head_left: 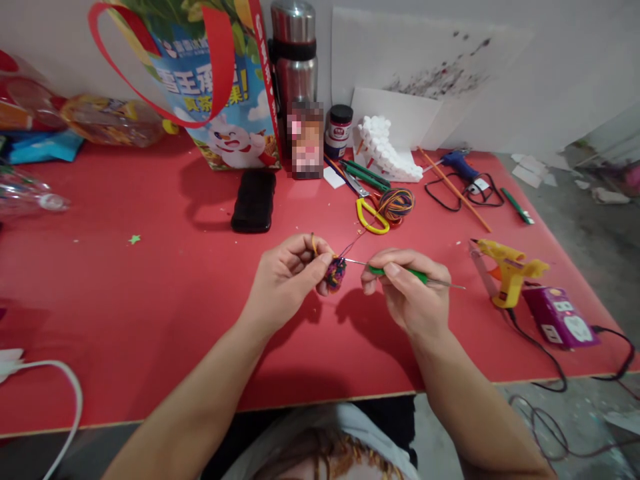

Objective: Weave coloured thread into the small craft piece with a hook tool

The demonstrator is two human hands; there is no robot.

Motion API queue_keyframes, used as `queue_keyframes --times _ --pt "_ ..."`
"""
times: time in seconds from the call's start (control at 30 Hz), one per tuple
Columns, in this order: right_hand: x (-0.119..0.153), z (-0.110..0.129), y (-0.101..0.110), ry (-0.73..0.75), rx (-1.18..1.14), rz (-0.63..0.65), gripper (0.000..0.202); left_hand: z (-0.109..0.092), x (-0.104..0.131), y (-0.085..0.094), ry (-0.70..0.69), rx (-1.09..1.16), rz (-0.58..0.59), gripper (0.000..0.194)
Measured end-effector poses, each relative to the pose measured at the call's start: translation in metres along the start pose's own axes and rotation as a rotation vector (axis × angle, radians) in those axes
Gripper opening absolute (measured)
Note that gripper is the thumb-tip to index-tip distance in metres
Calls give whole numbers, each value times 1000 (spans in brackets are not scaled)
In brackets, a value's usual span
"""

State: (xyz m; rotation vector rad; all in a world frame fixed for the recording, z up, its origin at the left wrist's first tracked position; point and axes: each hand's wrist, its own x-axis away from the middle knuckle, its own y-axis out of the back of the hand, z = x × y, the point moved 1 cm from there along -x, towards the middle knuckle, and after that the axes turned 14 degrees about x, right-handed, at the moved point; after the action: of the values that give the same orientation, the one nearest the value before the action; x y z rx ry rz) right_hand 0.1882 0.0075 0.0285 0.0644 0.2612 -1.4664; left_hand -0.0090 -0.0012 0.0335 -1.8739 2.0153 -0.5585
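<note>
Fingers (316, 271) and thumb of my left hand (275, 287) are closed around the small multicoloured yarn piece (336, 274), which I have raised over the red table (190, 267), near its front edge. My right hand (417, 293) grips the green handle of the slim metal hook (419, 274) between thumb and fingers, and I see its thin shaft reaching left to the top of the yarn piece. One strand runs up from there to the striped yarn ball (396, 204), which sits beside the yellow-handled scissors (373, 217). Left of these, I have a black case-like object (254, 200) lying in front of the printed carrier bag (240, 137). A steel flask (296, 73) and a dark-lidded jar (339, 130) stand at the back, with a white lumpy model (385, 150) just right of the jar. Over on my right lie the yellow glue gun (513, 270) and a purple box (563, 319).
</note>
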Motion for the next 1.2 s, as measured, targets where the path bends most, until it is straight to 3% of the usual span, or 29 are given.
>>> queue_keyframes --times 0.4,0.77,1.2 --pt "-2 2 4 -105 -114 81 12 -7 -3 -1 188 201 100 18" --pt "-3 3 3 -129 -102 97 7 -9 -3 -3 244 228 107 22" --pt "-1 3 1 -118 -61 48 6 -7 -1 -3 159 175 48 22"
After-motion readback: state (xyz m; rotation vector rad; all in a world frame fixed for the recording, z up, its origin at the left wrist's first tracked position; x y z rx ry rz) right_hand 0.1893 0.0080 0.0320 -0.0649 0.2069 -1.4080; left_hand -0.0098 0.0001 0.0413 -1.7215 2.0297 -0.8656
